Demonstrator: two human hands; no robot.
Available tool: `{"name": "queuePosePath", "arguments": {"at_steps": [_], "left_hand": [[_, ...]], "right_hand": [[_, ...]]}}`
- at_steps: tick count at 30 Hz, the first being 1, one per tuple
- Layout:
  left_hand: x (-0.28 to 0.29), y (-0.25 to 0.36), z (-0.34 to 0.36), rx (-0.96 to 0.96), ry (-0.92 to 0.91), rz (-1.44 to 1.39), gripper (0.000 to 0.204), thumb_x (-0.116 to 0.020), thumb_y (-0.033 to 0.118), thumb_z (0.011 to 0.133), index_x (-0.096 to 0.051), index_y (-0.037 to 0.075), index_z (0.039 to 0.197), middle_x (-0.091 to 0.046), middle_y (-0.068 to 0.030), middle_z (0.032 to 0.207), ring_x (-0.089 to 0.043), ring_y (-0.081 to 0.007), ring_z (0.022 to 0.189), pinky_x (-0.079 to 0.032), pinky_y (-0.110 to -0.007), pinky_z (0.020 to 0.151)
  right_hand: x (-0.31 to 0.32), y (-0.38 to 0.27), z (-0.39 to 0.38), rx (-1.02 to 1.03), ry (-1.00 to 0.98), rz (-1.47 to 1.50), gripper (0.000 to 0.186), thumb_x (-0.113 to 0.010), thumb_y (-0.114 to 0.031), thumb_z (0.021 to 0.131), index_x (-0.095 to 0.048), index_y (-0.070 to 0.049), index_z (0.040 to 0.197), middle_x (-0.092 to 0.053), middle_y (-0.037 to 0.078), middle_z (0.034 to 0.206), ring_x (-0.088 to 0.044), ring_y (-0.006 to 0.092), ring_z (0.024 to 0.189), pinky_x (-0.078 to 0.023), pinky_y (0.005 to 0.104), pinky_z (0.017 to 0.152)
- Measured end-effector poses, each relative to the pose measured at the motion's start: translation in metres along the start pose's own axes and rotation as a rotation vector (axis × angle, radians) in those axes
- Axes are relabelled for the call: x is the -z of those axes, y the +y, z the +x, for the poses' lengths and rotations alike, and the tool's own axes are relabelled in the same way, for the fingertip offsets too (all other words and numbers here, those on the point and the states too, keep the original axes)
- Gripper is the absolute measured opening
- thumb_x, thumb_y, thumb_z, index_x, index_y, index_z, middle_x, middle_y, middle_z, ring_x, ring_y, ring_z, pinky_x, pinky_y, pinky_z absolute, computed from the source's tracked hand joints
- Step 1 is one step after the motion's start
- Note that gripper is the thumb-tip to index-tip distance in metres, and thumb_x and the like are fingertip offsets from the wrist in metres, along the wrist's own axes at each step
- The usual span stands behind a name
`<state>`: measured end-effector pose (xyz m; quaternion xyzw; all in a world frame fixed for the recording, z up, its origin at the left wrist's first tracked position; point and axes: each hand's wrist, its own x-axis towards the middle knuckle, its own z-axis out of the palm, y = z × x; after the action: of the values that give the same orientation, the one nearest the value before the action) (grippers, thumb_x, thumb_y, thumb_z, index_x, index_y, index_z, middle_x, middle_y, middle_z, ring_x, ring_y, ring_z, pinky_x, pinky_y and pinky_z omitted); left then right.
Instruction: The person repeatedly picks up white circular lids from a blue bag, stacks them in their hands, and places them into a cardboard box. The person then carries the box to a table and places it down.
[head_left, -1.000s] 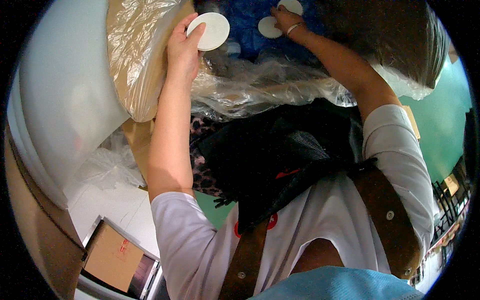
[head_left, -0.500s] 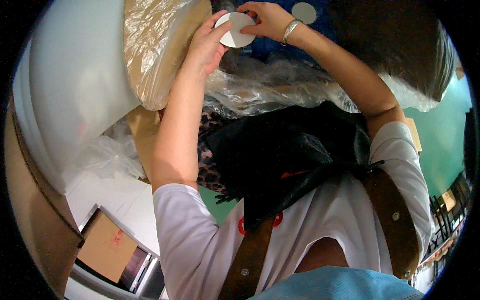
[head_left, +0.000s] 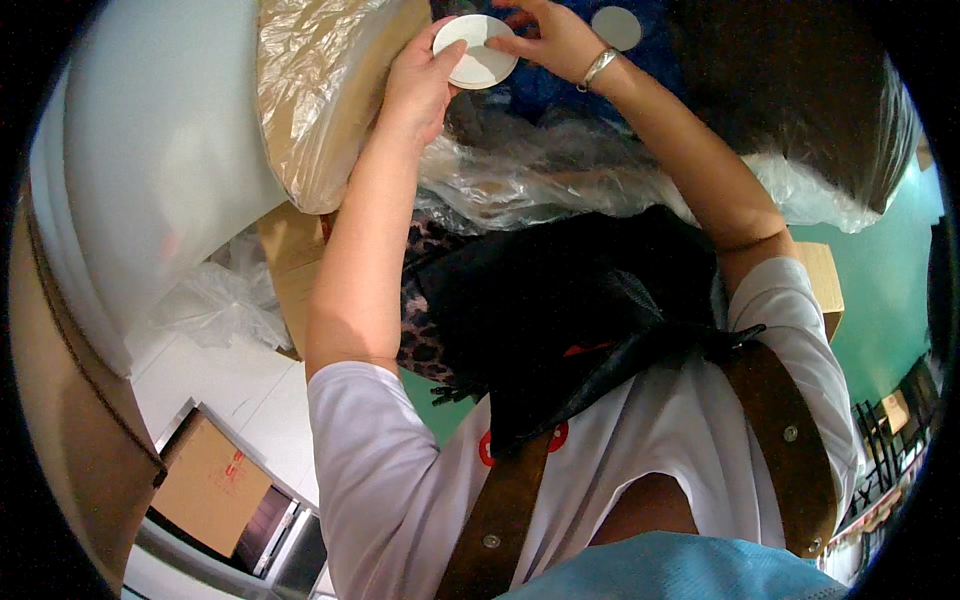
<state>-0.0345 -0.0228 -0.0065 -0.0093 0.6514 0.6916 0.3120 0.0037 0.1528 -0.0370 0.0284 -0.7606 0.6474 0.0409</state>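
Observation:
At the top of the head view my left hand (head_left: 412, 85) grips a white round disc (head_left: 477, 72) by its left edge, the thumb lying on its face. My right hand (head_left: 555, 45) is at the disc's right side. One of its digits reaches over the disc's face, while the other fingers are spread apart near the upper edge of the picture. Another pale round disc (head_left: 616, 29) lies on dark blue material (head_left: 540, 105) just beyond my right wrist, which wears a silver bracelet (head_left: 598, 68).
Crumpled clear plastic (head_left: 520, 175) runs along the near side of the blue material. A plastic-wrapped tan bundle (head_left: 330, 90) stands left of my left hand, beside a large white rounded surface (head_left: 165, 170). Cardboard boxes (head_left: 210, 485) are at lower left; a dark wrapped mass (head_left: 790, 80) is at right.
My right hand has shifted slightly right, its fingers more spread, and its digit lies over the disc's face. The disc shows more of its face, still in my left hand.

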Motion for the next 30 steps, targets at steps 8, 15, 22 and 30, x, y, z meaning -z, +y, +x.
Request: {"name": "queuePosePath", "arguments": {"at_steps": [8,15,22,30], "left_hand": [[-0.008,0.006,-0.003,0.033,0.068,0.078,0.038,-0.053,0.013,0.087,-0.042,0.006,0.122,-0.055,-0.0086,0.109,-0.056,-0.0177,0.095,-0.047,-0.031,0.079],[-0.002,0.0,0.002,-0.108,0.054,0.175,0.038,-0.057,0.011,0.084,-0.046,0.004,0.12,-0.056,-0.0095,0.104,-0.055,-0.0153,0.09,-0.048,-0.03,0.07],[-0.003,0.003,-0.003,-0.011,0.079,0.049,0.034,-0.055,0.015,0.086,-0.047,0.005,0.118,-0.056,-0.0084,0.105,-0.056,-0.0159,0.091,-0.05,-0.031,0.072],[0.002,0.002,0.0,0.013,0.051,0.002,0.031,-0.053,0.015,0.087,-0.048,0.004,0.116,-0.056,-0.008,0.106,-0.056,-0.0184,0.093,-0.051,-0.032,0.074]], "right_hand": [[-0.002,0.007,0.002,-0.357,0.029,0.444,0.015,-0.06,-0.008,0.081,-0.054,-0.002,0.093,-0.061,0.005,0.075,-0.057,0.0122,0.063,-0.048,0.0266,0.054],[-0.009,0.021,-0.001,-0.18,-0.099,0.33,0.054,-0.068,-0.023,0.075,-0.044,-0.009,0.12,-0.061,0.013,0.09,-0.061,0.0197,0.075,-0.053,0.0297,0.06],[-0.012,-0.005,-0.007,-0.227,0.079,0.665,0.041,-0.066,-0.006,0.077,-0.049,-0.001,0.114,-0.061,0.007,0.077,-0.058,0.0129,0.064,-0.048,0.0261,0.053],[0.006,-0.003,-0.006,-0.39,-0.063,0.425,0.04,-0.066,-0.011,0.077,-0.051,-0.001,0.113,-0.062,0.008,0.087,-0.06,0.0136,0.071,-0.05,0.025,0.058]]}}
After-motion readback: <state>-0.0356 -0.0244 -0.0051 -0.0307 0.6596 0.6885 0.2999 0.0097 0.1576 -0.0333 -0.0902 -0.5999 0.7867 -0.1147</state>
